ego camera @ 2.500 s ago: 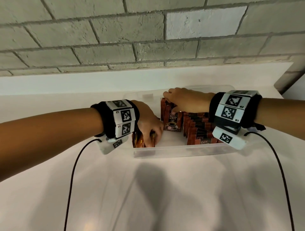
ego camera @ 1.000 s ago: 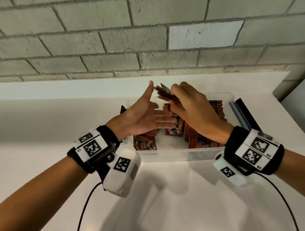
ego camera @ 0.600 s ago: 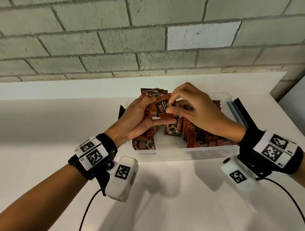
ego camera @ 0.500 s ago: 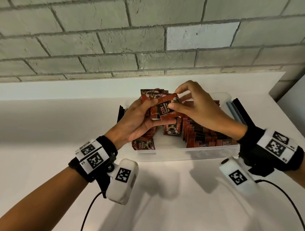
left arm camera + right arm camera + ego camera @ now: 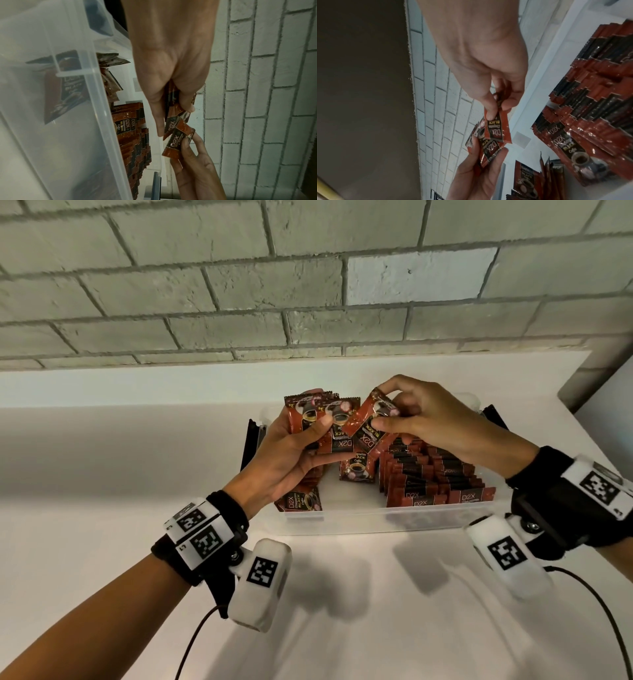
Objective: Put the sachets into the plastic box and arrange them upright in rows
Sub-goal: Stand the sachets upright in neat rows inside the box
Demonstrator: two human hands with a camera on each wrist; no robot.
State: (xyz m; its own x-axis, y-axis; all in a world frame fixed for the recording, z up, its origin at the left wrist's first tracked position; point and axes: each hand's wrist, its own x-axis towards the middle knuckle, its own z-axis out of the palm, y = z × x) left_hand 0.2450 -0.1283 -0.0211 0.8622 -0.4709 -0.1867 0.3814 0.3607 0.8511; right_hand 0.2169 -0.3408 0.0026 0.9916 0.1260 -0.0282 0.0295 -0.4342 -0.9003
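A clear plastic box [image 5: 376, 520] stands on the white counter against the wall. Red and black coffee sachets [image 5: 435, 477] stand upright in rows in its right half; one sachet [image 5: 356, 470] stands alone in the middle, and others [image 5: 299, 501] lean at the left end. Above the box, my left hand [image 5: 301, 436] grips a small fan of sachets [image 5: 315, 419] between thumb and fingers. Just to the right, my right hand [image 5: 404, 412] pinches a single sachet [image 5: 371, 424], tilted and overlapping the fan. The right wrist view shows that single sachet [image 5: 496, 128] hanging from thumb and forefinger.
A grey brick wall [image 5: 308, 285] rises right behind the counter. Dark lid parts lie at the box's left end [image 5: 251, 440] and right end [image 5: 493, 416]. Black cables [image 5: 191, 645] trail from both wrists over the bare white counter [image 5: 342, 611] in front.
Both hands have risen out of the box. The left hand took hold of a bunch of sachets, and the right hand has pinched one of them and drawn it slightly right.
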